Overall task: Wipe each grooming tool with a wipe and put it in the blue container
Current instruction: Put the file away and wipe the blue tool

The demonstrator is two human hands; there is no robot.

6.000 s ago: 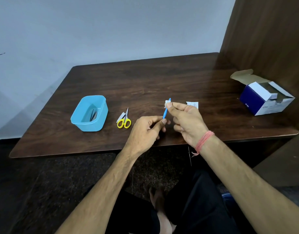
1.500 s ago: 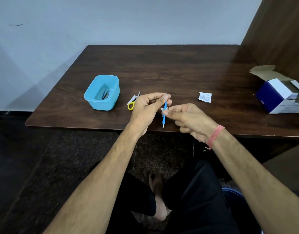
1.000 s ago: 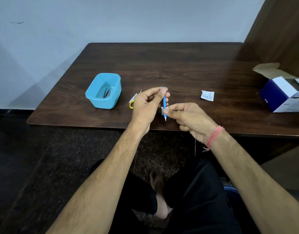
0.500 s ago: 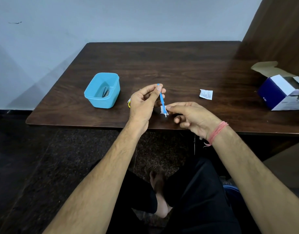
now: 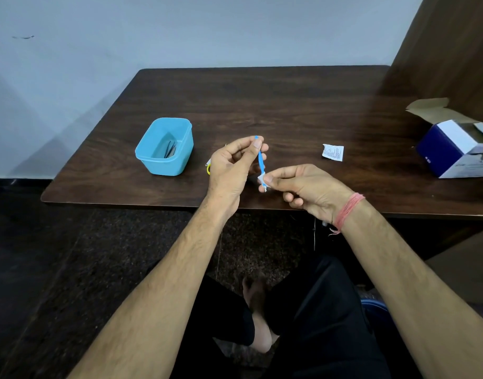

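While the blue container [image 5: 164, 147] sits at about nine o'clock from the hands with dark tools already lying inside, the left hand [image 5: 232, 166] pinches the top end of a thin blue stick tool [image 5: 260, 160] between thumb and fingertips, holding it nearly upright above the table [image 5: 289, 110] near its front edge. At three o'clock from it, the right hand [image 5: 305, 187] pinches a small white wipe [image 5: 262, 179] around the tool's lower end. Light, narrow and probably smooth plastic, it looks apt to slip or flex, so a firm pinch near one end seems best.
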